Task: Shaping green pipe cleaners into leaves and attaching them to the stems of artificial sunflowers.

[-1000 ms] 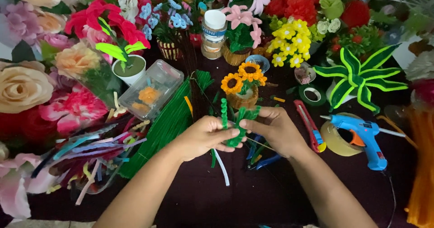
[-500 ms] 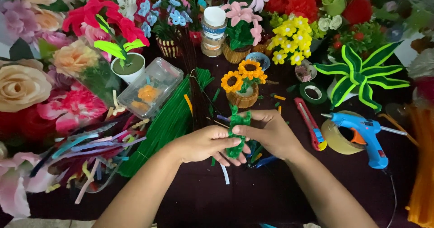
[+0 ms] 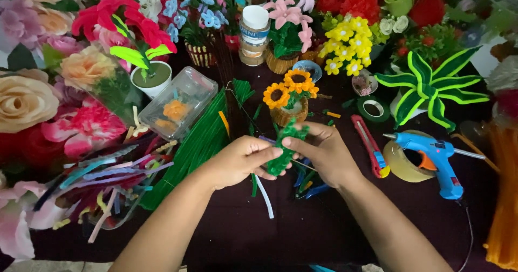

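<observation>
Sunflower pot [image 3: 288,100] – behind hands' green pipe-cleaner piece [image 3: 283,148].

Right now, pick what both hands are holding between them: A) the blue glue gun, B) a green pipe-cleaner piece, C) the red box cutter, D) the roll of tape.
B: the left hand and right hand both pinch the green pipe-cleaner piece; the blue glue gun lies untouched to the right.

The green pipe cleaner [image 3: 284,148] now sits bunched shorter between both hands.
</observation>
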